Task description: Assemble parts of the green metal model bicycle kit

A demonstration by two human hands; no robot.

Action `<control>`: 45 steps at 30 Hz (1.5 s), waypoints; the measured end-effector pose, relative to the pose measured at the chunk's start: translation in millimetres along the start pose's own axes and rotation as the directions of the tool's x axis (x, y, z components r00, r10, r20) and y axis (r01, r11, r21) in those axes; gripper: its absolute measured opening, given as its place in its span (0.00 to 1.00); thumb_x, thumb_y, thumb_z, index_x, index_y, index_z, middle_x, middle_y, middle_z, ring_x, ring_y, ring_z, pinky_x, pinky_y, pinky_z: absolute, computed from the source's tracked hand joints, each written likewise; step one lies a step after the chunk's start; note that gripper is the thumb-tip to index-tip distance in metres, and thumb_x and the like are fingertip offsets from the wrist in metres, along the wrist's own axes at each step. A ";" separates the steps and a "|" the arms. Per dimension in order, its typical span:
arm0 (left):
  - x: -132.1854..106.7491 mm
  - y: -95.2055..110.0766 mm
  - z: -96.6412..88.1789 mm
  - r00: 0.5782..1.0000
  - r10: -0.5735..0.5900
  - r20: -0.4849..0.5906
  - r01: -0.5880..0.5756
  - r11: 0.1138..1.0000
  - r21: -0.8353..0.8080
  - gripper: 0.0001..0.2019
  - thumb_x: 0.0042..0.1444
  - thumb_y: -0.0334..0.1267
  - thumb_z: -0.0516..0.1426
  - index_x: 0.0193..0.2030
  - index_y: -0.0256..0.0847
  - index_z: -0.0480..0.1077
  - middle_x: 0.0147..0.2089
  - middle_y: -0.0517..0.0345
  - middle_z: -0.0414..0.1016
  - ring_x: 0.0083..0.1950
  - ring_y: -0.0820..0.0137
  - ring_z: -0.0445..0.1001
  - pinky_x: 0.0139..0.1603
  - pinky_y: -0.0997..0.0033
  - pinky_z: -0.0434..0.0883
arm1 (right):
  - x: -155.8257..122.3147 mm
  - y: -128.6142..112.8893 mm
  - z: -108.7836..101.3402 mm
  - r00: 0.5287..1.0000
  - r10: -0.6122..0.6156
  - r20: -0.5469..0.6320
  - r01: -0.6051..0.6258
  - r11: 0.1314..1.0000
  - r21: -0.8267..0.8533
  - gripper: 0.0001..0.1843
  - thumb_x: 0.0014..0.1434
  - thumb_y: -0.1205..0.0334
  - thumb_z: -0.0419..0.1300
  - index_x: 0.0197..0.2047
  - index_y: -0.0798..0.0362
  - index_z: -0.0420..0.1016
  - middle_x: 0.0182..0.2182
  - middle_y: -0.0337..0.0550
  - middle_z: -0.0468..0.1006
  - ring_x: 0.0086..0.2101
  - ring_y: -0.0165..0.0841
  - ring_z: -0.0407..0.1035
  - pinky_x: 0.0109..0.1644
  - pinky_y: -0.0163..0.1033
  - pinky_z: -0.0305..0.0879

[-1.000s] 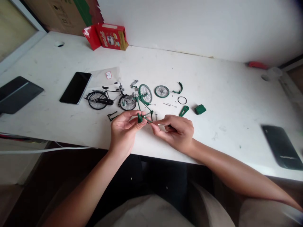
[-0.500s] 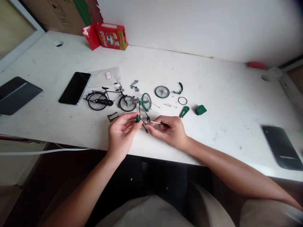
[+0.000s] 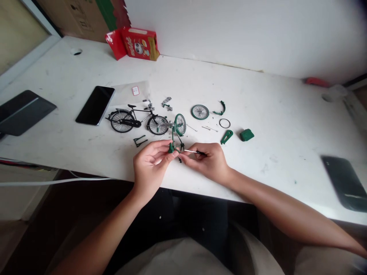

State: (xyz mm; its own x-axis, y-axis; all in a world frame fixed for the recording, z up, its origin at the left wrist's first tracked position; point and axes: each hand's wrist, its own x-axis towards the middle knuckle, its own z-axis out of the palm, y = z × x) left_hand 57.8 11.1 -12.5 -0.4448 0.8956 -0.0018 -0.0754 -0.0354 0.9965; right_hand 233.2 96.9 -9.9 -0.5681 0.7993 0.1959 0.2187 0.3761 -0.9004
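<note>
Near the table's front edge, my left hand (image 3: 149, 165) pinches the saddle end of a partly built green model bicycle (image 3: 173, 134). One green wheel stands at its far end. In my right hand (image 3: 210, 162) is a small screwdriver (image 3: 190, 151), its thin metal shaft pointing left at the bicycle's pedal area. Whether the tip touches a part is too small to tell. A finished black model bicycle (image 3: 132, 118) lies just left of the green one, and a black stand-like part (image 3: 140, 141) lies near my left fingers.
Right of the bicycle lie a loose green wheel (image 3: 200, 112), a curved mudguard (image 3: 220, 109), a black ring (image 3: 224, 123), a green chain cover (image 3: 226, 136) and a green block (image 3: 247, 135). A phone (image 3: 95, 105) lies left; a red box (image 3: 140, 43) stands behind.
The whole view has shifted slightly, so everything appears a little farther right. Both hands keep their hold on the bicycle and the screwdriver, with little visible movement between them.
</note>
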 end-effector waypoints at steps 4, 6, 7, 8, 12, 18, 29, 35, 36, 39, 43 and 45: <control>1.8 0.4 0.4 1.000 -0.007 -0.011 0.006 0.999 -0.036 0.17 0.53 0.36 0.75 0.49 0.38 0.83 0.43 0.49 0.87 0.44 0.64 0.87 0.49 0.69 0.85 | -2.5 -5.8 -0.3 1.000 0.001 -0.004 -0.001 1.000 -0.022 0.15 0.62 0.52 0.71 0.31 0.57 0.83 0.17 0.29 0.59 0.21 0.22 0.49 0.24 0.32 0.49; 1.7 0.3 0.6 1.000 -0.007 -0.010 0.007 0.999 -0.046 0.17 0.54 0.36 0.75 0.49 0.38 0.82 0.43 0.49 0.87 0.44 0.64 0.87 0.50 0.68 0.85 | -3.8 -9.5 -0.2 1.000 -0.004 -0.031 0.003 0.999 -0.052 0.16 0.63 0.53 0.71 0.30 0.57 0.82 0.17 0.29 0.59 0.21 0.22 0.50 0.24 0.32 0.49; 1.5 0.2 0.5 1.000 -0.002 -0.009 0.001 0.999 -0.047 0.16 0.54 0.36 0.75 0.49 0.38 0.83 0.43 0.49 0.87 0.44 0.64 0.87 0.50 0.68 0.85 | -4.3 -11.0 -0.2 0.999 -0.003 -0.040 0.000 0.998 -0.063 0.16 0.63 0.53 0.71 0.30 0.57 0.82 0.17 0.29 0.60 0.21 0.22 0.50 0.24 0.32 0.49; 1.2 0.1 0.4 1.000 0.006 -0.005 -0.007 0.999 -0.047 0.16 0.54 0.35 0.75 0.49 0.38 0.83 0.43 0.50 0.87 0.44 0.64 0.87 0.51 0.68 0.85 | -4.6 -12.1 -0.1 0.999 0.003 -0.044 -0.006 0.998 -0.068 0.16 0.63 0.54 0.71 0.30 0.57 0.82 0.17 0.29 0.60 0.21 0.22 0.50 0.24 0.32 0.49; 0.2 -0.3 -0.2 0.999 0.045 0.003 -0.044 0.998 -0.047 0.16 0.54 0.34 0.74 0.49 0.39 0.83 0.43 0.51 0.87 0.44 0.66 0.87 0.50 0.70 0.84 | -4.3 -11.6 0.0 0.999 0.045 -0.018 -0.045 0.999 -0.010 0.15 0.62 0.52 0.71 0.31 0.56 0.83 0.17 0.29 0.58 0.21 0.22 0.48 0.23 0.33 0.48; -0.8 0.6 0.3 0.998 0.065 0.015 -0.064 0.997 -0.029 0.15 0.56 0.34 0.73 0.50 0.39 0.82 0.44 0.50 0.87 0.43 0.66 0.87 0.48 0.71 0.84 | -4.1 -8.8 0.7 0.996 0.085 -0.003 -0.085 0.996 0.036 0.16 0.62 0.52 0.72 0.31 0.56 0.84 0.17 0.30 0.60 0.21 0.22 0.50 0.23 0.33 0.48; -0.5 2.2 -0.5 0.999 0.038 0.017 -0.037 0.998 -0.042 0.15 0.55 0.35 0.74 0.49 0.38 0.82 0.42 0.50 0.87 0.42 0.64 0.87 0.48 0.67 0.85 | -2.4 -9.5 0.2 0.999 0.054 0.006 -0.054 0.997 0.052 0.14 0.61 0.53 0.72 0.32 0.56 0.84 0.16 0.28 0.57 0.20 0.22 0.47 0.22 0.33 0.46; 0.8 3.5 -0.9 1.000 0.026 -0.002 -0.026 0.997 -0.070 0.16 0.53 0.34 0.75 0.48 0.39 0.82 0.42 0.52 0.87 0.42 0.65 0.87 0.47 0.68 0.85 | -4.5 -7.7 0.3 0.999 0.038 -0.004 -0.038 0.996 0.083 0.13 0.61 0.53 0.72 0.32 0.55 0.84 0.17 0.28 0.59 0.20 0.22 0.47 0.22 0.33 0.47; 0.9 3.1 -1.4 1.000 0.027 -0.001 -0.027 0.997 -0.069 0.16 0.53 0.34 0.75 0.48 0.39 0.82 0.42 0.52 0.87 0.43 0.65 0.87 0.47 0.68 0.85 | -4.7 -7.8 0.3 0.999 0.035 -0.003 -0.034 0.996 0.084 0.13 0.61 0.53 0.72 0.32 0.55 0.84 0.17 0.29 0.60 0.20 0.22 0.48 0.22 0.33 0.47; 1.0 1.2 -3.2 0.999 0.045 0.009 -0.045 0.997 -0.057 0.16 0.53 0.34 0.75 0.49 0.39 0.83 0.42 0.52 0.87 0.43 0.66 0.87 0.48 0.69 0.85 | -4.5 -8.7 0.2 1.000 0.022 0.007 -0.022 0.995 0.092 0.13 0.61 0.53 0.72 0.33 0.55 0.84 0.17 0.28 0.61 0.20 0.21 0.47 0.21 0.33 0.46; 0.4 -0.9 -4.6 0.997 0.068 0.021 -0.067 0.997 -0.047 0.17 0.53 0.34 0.75 0.49 0.40 0.83 0.42 0.52 0.87 0.42 0.66 0.87 0.49 0.69 0.85 | -3.9 -9.2 -0.6 1.000 0.000 0.020 -0.002 0.996 0.089 0.13 0.62 0.54 0.72 0.33 0.55 0.84 0.17 0.29 0.61 0.20 0.21 0.47 0.21 0.32 0.45; -0.3 -1.1 -4.6 0.997 0.073 0.021 -0.072 0.996 -0.043 0.18 0.53 0.34 0.75 0.50 0.40 0.83 0.42 0.52 0.87 0.42 0.66 0.87 0.49 0.68 0.85 | -4.0 -8.8 -0.9 1.000 -0.003 0.021 0.001 0.996 0.085 0.13 0.62 0.53 0.71 0.32 0.55 0.83 0.17 0.28 0.61 0.20 0.21 0.47 0.21 0.33 0.44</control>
State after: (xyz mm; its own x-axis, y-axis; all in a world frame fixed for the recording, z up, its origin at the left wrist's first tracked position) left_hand 53.9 8.8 -14.0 -0.4306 0.8996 0.0725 -0.0817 -0.1189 0.9895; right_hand 234.2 90.8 -2.4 -0.5852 0.7882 0.1904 0.1499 0.3359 -0.9299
